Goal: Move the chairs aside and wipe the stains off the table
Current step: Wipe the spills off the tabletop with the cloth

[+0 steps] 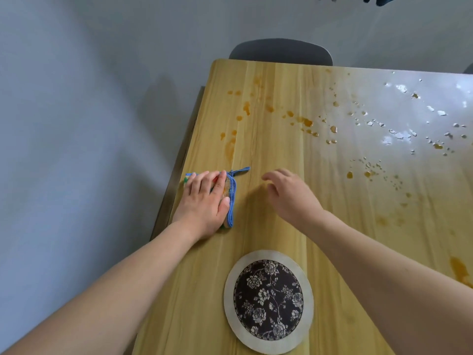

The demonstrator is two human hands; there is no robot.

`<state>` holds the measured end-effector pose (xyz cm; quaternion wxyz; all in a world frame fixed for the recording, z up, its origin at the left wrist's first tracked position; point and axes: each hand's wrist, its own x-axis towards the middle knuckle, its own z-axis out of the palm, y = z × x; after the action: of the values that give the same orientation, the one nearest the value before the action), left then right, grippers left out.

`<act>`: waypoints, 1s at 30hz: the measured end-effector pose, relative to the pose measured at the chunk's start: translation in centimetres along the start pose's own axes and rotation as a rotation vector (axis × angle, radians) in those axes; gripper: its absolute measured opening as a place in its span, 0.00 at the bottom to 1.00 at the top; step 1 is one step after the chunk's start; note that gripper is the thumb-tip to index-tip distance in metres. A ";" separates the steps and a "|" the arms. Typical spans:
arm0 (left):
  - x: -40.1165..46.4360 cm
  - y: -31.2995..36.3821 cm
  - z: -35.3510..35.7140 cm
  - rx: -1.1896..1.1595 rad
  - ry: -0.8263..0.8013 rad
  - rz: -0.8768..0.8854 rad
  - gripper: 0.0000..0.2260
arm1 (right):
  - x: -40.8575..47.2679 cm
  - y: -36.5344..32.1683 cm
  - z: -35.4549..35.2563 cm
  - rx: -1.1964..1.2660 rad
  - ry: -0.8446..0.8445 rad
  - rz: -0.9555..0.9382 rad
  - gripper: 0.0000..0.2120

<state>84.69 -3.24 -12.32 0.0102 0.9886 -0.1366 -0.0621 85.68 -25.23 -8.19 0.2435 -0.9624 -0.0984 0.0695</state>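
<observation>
On the wooden table (281, 226): one folded cloth (231, 201) near the left edge, left hand (204, 201) pressing flat on it. Right hand (289, 193) hovers, fingers loosely curled, holding nothing. One round floral mat (268, 301). Orange stains (305, 122), many, uncountable in glare. One chair (280, 52) at the far side, possibly a second at the right frame edge.

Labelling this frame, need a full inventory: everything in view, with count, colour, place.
table: 1, light wood, fills centre and right
stains: many, orange-brown drops and smears, far and right parts of the table
cloth: 1, folded, blue-edged, near the table's left edge
round mat: 1, cream rim, dark floral centre, near edge
chair: 1, dark grey back, at the far edge
left hand: flat, pressing on the cloth
right hand: relaxed, holding nothing, right of the cloth
</observation>
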 end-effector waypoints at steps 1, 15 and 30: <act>0.8 -0.2 -0.1 0.007 -0.004 0.026 0.32 | 1.0 0.7 0.2 -0.031 0.041 0.002 0.17; 3.4 0.8 0.0 -0.023 -0.010 -0.198 0.33 | 10.1 3.6 2.4 -0.272 0.174 0.084 0.23; 22.9 -4.8 -2.0 -0.073 -0.012 -0.135 0.30 | 11.3 4.3 2.4 -0.161 0.224 0.144 0.28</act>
<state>108.11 -4.85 -13.26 0.0410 0.9942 -0.0672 -0.0734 96.91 -25.29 -13.32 0.1694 -0.9851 -0.0065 -0.0289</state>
